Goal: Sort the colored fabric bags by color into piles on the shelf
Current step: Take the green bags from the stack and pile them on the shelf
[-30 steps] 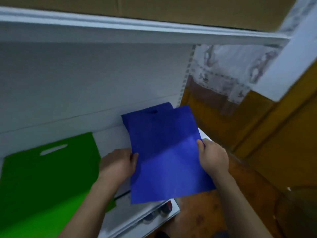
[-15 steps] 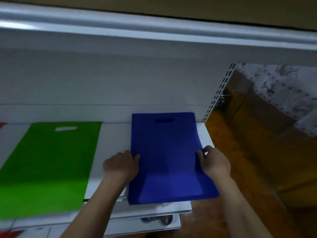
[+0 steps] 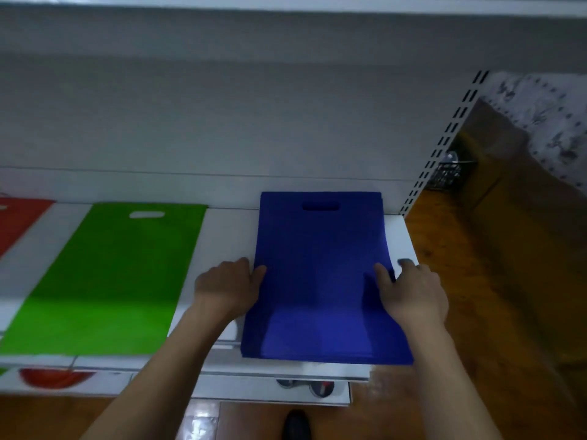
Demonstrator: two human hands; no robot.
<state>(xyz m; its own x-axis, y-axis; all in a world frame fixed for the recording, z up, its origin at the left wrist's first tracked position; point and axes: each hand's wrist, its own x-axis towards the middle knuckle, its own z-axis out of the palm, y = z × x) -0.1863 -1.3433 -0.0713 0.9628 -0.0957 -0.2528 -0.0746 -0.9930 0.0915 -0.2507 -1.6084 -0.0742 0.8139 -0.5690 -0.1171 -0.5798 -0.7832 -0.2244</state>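
A blue fabric bag with a cut-out handle lies on a blue pile at the right end of the white shelf, its near end hanging over the front edge. My left hand grips its left edge, thumb on top. On the other side my right hand pinches the right edge, which curls up between the thumb and the stretched fingers. A green bag pile lies flat to the left, apart from the blue one. Further left, part of a red bag shows at the frame's edge.
A slotted metal upright ends the shelf on the right, with wooden floor beyond it. Another shelf board runs overhead. A lower shelf holds a red item. My shoe shows below.
The blue bag went from tilted against the back wall to lying flat on the shelf. Both hands stayed at its side edges, and my right fingers have stretched out.
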